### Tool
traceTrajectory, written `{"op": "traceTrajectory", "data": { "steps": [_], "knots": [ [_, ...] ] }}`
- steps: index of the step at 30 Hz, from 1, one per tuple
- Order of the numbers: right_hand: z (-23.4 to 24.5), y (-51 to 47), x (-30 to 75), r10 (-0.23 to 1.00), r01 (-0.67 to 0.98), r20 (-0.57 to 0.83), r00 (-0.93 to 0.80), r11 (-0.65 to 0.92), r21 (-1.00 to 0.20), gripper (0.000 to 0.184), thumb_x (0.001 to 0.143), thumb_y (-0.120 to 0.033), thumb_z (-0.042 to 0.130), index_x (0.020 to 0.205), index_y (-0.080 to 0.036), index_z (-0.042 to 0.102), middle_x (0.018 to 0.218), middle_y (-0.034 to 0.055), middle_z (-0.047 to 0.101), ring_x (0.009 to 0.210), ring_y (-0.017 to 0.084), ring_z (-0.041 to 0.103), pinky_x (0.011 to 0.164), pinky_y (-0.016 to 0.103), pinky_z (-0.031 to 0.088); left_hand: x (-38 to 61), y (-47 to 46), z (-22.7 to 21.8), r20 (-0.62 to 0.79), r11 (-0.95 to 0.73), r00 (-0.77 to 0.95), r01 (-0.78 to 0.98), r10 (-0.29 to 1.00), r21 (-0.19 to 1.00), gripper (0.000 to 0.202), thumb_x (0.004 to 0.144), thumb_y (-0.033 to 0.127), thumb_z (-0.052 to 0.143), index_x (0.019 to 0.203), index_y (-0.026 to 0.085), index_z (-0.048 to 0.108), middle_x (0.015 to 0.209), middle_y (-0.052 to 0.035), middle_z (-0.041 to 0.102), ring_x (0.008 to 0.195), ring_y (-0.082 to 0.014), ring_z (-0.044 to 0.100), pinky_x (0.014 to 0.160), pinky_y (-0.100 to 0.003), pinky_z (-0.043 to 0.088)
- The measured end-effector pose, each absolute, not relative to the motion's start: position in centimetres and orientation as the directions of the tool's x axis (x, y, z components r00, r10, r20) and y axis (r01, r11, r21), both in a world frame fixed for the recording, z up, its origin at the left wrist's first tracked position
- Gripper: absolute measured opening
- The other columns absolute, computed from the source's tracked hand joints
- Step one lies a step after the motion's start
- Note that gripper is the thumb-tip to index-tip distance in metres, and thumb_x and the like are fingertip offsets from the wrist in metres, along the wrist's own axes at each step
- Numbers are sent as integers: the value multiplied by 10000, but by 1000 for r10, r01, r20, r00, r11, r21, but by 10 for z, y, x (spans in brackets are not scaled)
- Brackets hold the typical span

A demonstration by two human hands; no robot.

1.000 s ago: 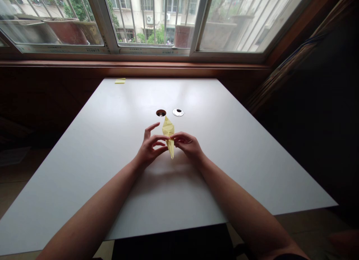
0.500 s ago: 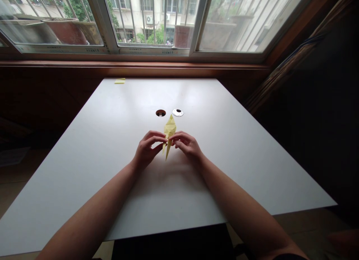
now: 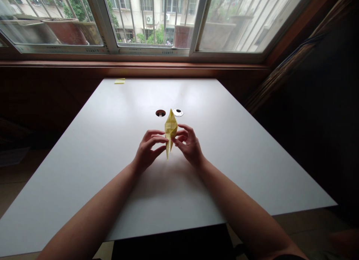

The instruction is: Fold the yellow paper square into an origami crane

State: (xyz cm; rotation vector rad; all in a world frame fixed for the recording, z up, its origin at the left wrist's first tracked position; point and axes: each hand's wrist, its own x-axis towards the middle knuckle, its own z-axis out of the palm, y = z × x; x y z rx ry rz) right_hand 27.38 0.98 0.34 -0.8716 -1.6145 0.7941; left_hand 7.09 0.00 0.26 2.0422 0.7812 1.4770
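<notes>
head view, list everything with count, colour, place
table: 1, white, centre
paper: 1, yellow, folded, above table
slip: at least 1, yellow, table's far-left corner
hole: 1, dark, in table
cover: 1, silver, beside hole
window: 1, grey-framed, beyond table
sill: 1, brown, below window
bars: many, grey, outside window
pots: several, red and grey, outside
plants: several, green, outside
building: 1, pale, outside
curtain: 1, brownish, right
sheet: 1, pale, left edge
left hand: 1, bare, holding paper
right hand: 1, bare, holding paper
arms: 2, bare, lower half
</notes>
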Motion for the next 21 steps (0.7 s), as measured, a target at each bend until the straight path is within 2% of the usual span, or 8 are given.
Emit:
{"op": "traceTrajectory", "data": {
  "steps": [3,8,13,17,21],
  "knots": [
    [11,5,274,809,254,569,-148,587,-769,558,902,-266,672,1400,-322,428,993,10,699,692,131,631,673,304,550,73,-1,3,653,-688,246,95,716,719,334,867,176,714,1186,261,662,1288,-98,467,1051,-194,649,945,-424,598],
    [16,3,273,701,330,693,-168,702,-631,512,919,-220,654,1385,-331,474,1012,14,715,743,141,644,728,318,569,77,0,3,636,-649,228,-25,737,761,439,856,166,728,1263,278,609,1287,-92,448,1051,-189,642,929,-402,602],
    [13,4,273,692,318,698,-184,713,-624,432,938,-238,634,1349,-321,528,1011,27,708,786,155,658,742,326,578,77,-1,1,591,-589,230,-85,773,804,471,886,185,695,1319,289,541,1285,-97,467,948,-151,654,868,-355,603],
    [12,6,274,675,326,713,-191,729,-602,332,939,-219,631,1258,-311,602,980,28,699,798,160,651,727,322,570,76,-4,2,552,-539,226,-121,802,833,457,903,179,673,1321,275,515,1214,-87,531,953,-167,662,872,-370,588],
    [12,7,275,661,335,726,-187,738,-586,293,934,-209,638,1210,-303,616,975,28,695,762,150,638,704,314,565,77,-6,5,534,-509,211,-166,818,845,505,889,197,696,1338,271,477,1222,-94,567,937,-172,673,880,-384,579]
  ]
}}
